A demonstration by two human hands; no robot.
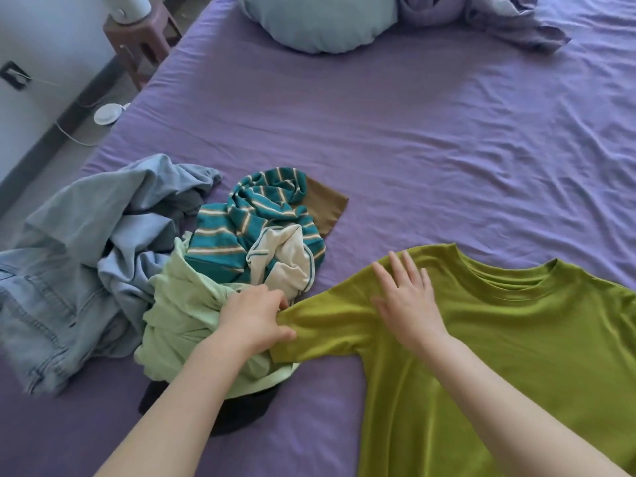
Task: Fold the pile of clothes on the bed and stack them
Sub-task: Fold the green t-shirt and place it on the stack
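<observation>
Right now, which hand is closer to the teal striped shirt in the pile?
Left. The left hand pinches the olive-green T-shirt sleeve just below the teal striped shirt; the right hand lies flat farther right.

- Both bare forearms reach forward from the near edge, the left one angled inward toward the right.
- The left hand (256, 316) is knuckles up, fingers curled and closed in a pinch on cloth at its fingertips.
- The right hand (406, 299) lies palm down and flat, fingers straight and slightly spread, pointing away from the person.
- The two hands sit near each other, not touching.
</observation>
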